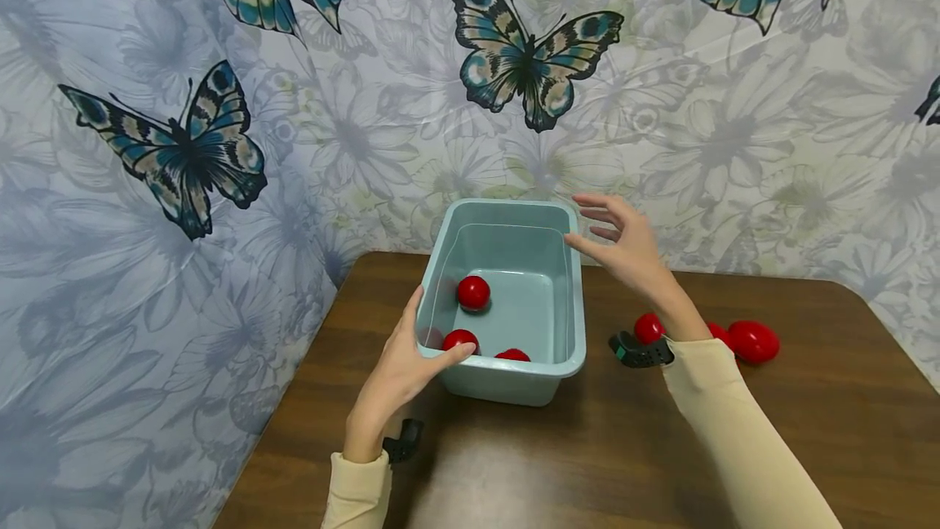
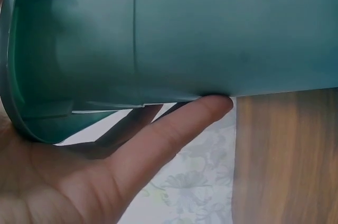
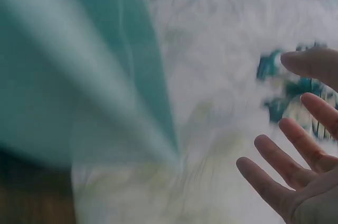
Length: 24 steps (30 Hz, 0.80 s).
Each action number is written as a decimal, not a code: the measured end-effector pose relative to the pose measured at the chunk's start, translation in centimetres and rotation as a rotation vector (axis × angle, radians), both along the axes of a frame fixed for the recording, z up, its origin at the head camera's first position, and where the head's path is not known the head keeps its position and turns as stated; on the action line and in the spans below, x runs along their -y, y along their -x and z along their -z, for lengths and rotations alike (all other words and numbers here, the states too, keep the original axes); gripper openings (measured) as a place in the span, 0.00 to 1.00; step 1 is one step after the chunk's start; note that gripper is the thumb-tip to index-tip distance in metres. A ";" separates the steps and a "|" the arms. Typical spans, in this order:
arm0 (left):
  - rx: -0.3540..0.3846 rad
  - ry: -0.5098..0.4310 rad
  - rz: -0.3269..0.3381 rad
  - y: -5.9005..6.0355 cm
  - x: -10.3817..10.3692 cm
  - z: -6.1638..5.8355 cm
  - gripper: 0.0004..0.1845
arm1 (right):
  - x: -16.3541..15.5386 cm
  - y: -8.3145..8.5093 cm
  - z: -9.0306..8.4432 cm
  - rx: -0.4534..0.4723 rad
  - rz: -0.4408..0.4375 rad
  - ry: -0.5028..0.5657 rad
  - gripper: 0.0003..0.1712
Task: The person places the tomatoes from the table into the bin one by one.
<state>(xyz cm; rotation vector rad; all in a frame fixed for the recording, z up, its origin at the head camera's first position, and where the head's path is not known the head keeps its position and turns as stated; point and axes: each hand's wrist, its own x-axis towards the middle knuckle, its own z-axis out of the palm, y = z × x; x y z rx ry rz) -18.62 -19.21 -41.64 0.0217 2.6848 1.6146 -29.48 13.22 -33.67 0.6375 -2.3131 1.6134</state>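
A light blue-green plastic bin stands toward the back of the wooden table. Three glossy red balls lie inside: one ball near the left wall, another at the near left corner, and a third partly hidden behind the near rim. My left hand holds the near left corner, thumb over the rim; in the left wrist view, a finger lies along the outer wall. Beside the far right rim, my right hand holds nothing, its fingers spread in the right wrist view.
On the table, right of the bin, lie more red objects: a ball by the right wrist, an oval one, and one partly behind the sleeve. A butterfly-patterned cloth hangs behind the table.
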 end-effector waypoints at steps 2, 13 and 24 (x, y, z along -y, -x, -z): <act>0.004 0.003 -0.003 0.0 0.0 0.0 0.63 | -1.9 -0.4 0.9 0.019 0.032 -0.038 0.31; 0.017 0.010 -0.013 0.0 0.3 0.0 0.64 | -15.0 -3.5 7.8 0.077 0.218 -0.276 0.35; 0.002 -0.014 -0.003 0.1 0.0 0.0 0.64 | -21.4 -5.2 13.4 0.208 0.293 -0.475 0.40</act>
